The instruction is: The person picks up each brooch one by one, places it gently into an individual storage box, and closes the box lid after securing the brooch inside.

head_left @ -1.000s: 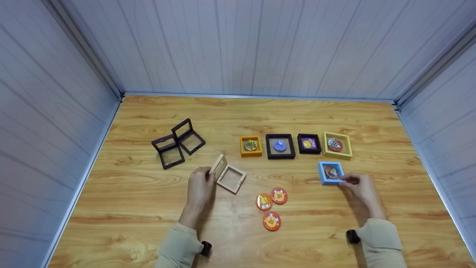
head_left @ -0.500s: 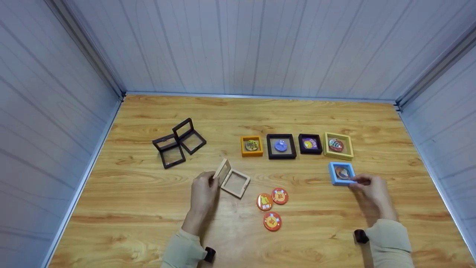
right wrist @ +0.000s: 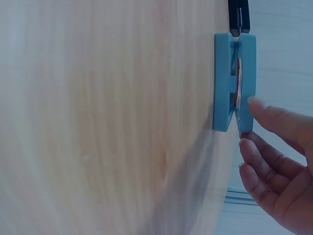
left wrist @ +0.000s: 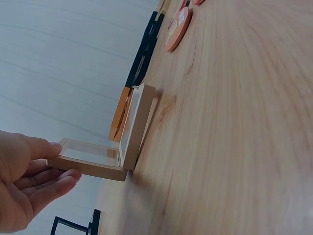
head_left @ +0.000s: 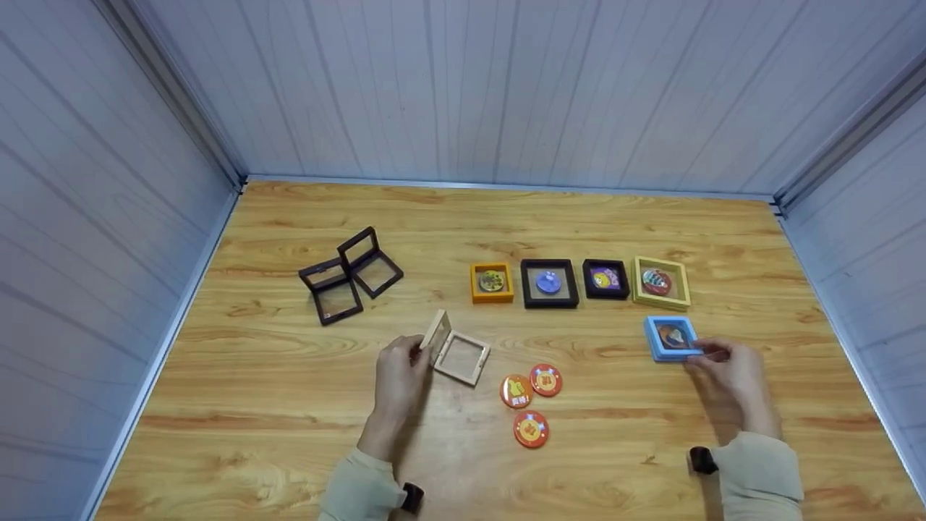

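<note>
My left hand [head_left: 398,376] pinches the raised lid of a beige hinged display frame [head_left: 463,359], thumb on one side and fingers on the other. In the left wrist view the beige frame [left wrist: 134,129] stands spread at roughly a right angle, its clear panes bare. On the right, my right hand [head_left: 734,373] pinches the near edge of a blue display frame [head_left: 660,352], with a round badge [head_left: 673,336] inside. The right wrist view shows the blue frame [right wrist: 247,81] with its two halves slightly apart at the edges, my thumb on the upper half.
Three red-orange badges [head_left: 532,429] lie between the hands. Behind them stands a row: an orange frame [head_left: 492,297], a large black frame [head_left: 550,302], a small black frame [head_left: 606,294] and a yellow frame [head_left: 662,302]. Two unfolded black frames [head_left: 340,316] touch at left. Panels [head_left: 463,94] wall the table.
The blue frame has slid to the right with my right hand. My left hand has shifted the beige frame a little to the right and nearer. The badges stay put.
</note>
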Available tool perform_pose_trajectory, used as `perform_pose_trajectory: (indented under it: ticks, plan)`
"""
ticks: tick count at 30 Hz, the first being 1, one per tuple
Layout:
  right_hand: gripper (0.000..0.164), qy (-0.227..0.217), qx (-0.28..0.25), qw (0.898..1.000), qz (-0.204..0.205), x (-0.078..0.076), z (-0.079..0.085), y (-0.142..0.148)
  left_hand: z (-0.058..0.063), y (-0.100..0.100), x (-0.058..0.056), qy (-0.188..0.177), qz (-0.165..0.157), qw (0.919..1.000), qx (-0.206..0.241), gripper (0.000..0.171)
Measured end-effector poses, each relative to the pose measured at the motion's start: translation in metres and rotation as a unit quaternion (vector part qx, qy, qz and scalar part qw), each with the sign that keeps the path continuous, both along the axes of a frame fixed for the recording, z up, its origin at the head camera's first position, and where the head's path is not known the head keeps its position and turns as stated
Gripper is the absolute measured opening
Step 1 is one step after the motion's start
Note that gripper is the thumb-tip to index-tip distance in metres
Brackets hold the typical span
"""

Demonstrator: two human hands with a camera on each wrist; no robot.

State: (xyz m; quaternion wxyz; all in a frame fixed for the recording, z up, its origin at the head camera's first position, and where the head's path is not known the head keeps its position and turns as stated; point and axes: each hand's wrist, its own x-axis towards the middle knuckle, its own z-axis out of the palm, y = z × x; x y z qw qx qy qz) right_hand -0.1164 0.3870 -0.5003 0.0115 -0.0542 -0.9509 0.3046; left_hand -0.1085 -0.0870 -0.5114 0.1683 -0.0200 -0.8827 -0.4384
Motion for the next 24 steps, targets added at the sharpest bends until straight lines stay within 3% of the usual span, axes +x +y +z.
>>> perform_pose_trajectory:
  ticks: [5, 10, 16, 24]
  plan:
    - [0.029, 0.036, 0.016, 0.999, -0.036, 0.004, 0.005, -0.008, 0.000, 0.001, 0.001, 0.008, 0.005, 0.9999, -0.004, 0.010]
    - [0.023, 0.104, 0.018, 0.994, -0.039, 0.007, 0.008, -0.023, 0.000, 0.003, 0.002, 0.008, 0.008, 0.9999, -0.002, 0.011]
    - [0.021, 0.160, 0.003, 0.987, -0.004, 0.010, 0.010, -0.047, -0.001, 0.003, 0.002, 0.001, 0.008, 1.0000, -0.005, 0.012]
    - [0.023, 0.165, -0.012, 0.984, 0.069, 0.008, 0.009, -0.079, -0.001, 0.002, 0.003, 0.004, 0.011, 0.9999, -0.008, 0.012]
